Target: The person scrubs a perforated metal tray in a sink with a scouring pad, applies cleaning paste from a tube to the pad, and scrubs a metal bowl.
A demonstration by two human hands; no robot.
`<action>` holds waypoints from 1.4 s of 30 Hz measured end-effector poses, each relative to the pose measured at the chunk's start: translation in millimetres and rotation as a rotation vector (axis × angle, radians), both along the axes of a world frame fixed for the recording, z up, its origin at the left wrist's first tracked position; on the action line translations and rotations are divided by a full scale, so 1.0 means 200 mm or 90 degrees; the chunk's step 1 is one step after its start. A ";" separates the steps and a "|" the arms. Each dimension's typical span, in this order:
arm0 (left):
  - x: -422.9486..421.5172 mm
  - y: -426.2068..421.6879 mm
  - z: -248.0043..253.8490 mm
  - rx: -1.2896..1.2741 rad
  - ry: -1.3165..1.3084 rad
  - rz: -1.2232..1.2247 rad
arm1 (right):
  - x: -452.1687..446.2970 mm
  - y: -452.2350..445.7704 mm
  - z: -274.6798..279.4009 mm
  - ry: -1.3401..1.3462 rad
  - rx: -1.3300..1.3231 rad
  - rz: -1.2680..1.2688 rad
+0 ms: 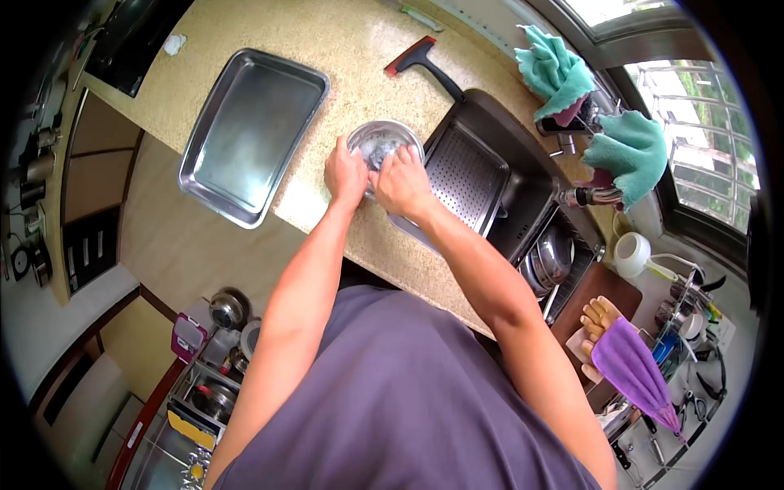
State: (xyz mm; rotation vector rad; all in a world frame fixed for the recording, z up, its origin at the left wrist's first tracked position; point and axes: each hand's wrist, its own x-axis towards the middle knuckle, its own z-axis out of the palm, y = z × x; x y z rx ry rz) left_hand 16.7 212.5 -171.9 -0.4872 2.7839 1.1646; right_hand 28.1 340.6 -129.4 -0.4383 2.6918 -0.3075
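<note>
A round metal bowl [385, 127] sits near the counter's front edge, beside the sink. My left hand [346, 173] is closed on its left rim, thumb toward the inside. My right hand [398, 181] reaches over the near side, with its fingers curled down into the bowl. Whatever those fingers hold, if anything, is hidden. Shiny, pale patches show at the bottom of the bowl; I cannot make out what they are. To the left lies a rectangular metal baking tray [253, 131] with bare inner surface.
A dark sink [523, 192] at the right holds a perforated tray [465, 175] and metal bowls [554, 255]. A squeegee [420, 59] lies behind it. Green cloths [625, 155] hang by the faucet [592, 197]. A purple cloth [629, 363] and a glove [600, 318] hang at the lower right.
</note>
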 end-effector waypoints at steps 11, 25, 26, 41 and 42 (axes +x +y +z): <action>0.00 0.01 0.02 0.003 0.020 0.014 | 0.07 0.01 0.07 -0.152 0.072 0.070; 0.00 0.00 0.01 0.032 0.040 0.001 | 0.08 0.05 -0.09 0.094 -0.203 0.093; -0.01 0.00 0.01 0.056 0.074 0.000 | 0.07 0.05 -0.11 0.076 -0.194 0.084; 0.00 -0.03 -0.01 0.078 0.113 -0.049 | -0.07 0.06 -0.11 -0.019 -0.255 0.118; -0.01 -0.03 -0.01 0.082 0.104 -0.041 | -0.10 0.05 -0.12 -0.006 -0.230 0.085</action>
